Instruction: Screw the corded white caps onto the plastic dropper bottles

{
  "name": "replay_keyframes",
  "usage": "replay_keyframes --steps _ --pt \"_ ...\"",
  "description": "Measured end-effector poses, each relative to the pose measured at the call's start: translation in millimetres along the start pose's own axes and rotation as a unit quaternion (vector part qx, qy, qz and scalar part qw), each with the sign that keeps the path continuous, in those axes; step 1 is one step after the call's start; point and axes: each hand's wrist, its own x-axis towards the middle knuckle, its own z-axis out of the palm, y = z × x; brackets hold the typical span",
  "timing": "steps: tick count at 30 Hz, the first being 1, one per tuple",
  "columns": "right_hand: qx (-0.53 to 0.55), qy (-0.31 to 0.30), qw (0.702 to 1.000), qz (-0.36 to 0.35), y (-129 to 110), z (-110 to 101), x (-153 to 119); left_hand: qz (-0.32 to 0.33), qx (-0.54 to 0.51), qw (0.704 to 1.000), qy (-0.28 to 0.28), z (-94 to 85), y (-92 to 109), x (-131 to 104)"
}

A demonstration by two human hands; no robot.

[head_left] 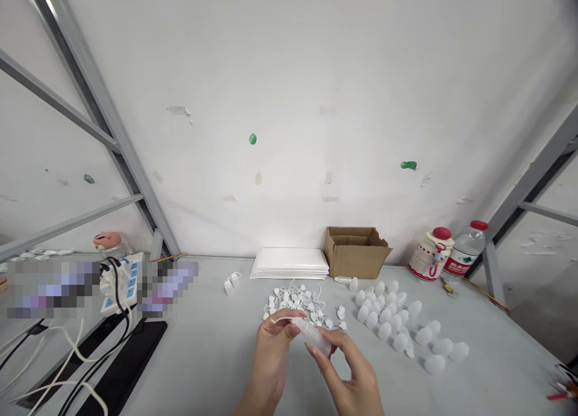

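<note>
Gripping white cap (298, 322) in left hand (273, 351), frosted bottle (316, 338) in right hand (354, 371); apparently fitting both together, next calling for steady alignment.

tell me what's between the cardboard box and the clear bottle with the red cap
In the head view, a cream and red flask stands between the cardboard box and the clear bottle, much nearer the bottle.

A power strip (132, 283) with cables lies left of the cardboard box (354, 256)
</note>
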Motion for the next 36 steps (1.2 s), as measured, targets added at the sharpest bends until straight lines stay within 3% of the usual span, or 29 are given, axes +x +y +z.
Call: replay_keyframes --steps 4,7,11,18,21,28,31,34,36 --pt "-0.011 -0.008 0.999 -0.037 0 -2 1 -0.015 0.013 1.0 -0.008 -2.2 1 0" --pt "-0.028 -0.022 0.998 -0.05 1 -4 0 -0.013 0.077 0.997 -0.016 -3.0 9 1" --pt "-0.011 -0.007 1.0 -0.001 -1 -4 0 0.01 0.16 0.987 -0.015 -1.5 20 0" --pt "0.077 0.053 0.993 0.072 -11 6 -6 0.002 0.042 0.999 -0.003 1.4 10 -7" --pt "0.083 0.082 0.989 0.087 -13 11 -8 0.005 0.04 0.999 -0.01 2.6 10 -7" --pt "0.124 0.051 0.982 0.134 -17 5 -4 -0.057 0.088 0.993 -0.046 -0.8 24 -5" --pt "0.159 0.025 0.961 0.227 -18 3 1 -0.054 0.114 0.99 -0.068 -2.3 28 -5" --pt "0.255 -0.032 0.91 0.324 -17 3 6 -0.036 0.128 0.987 -0.089 -1.2 27 -5" --pt "0.295 -0.073 0.887 0.349 -15 3 9 -0.031 0.132 0.987 -0.09 0.2 25 -5"
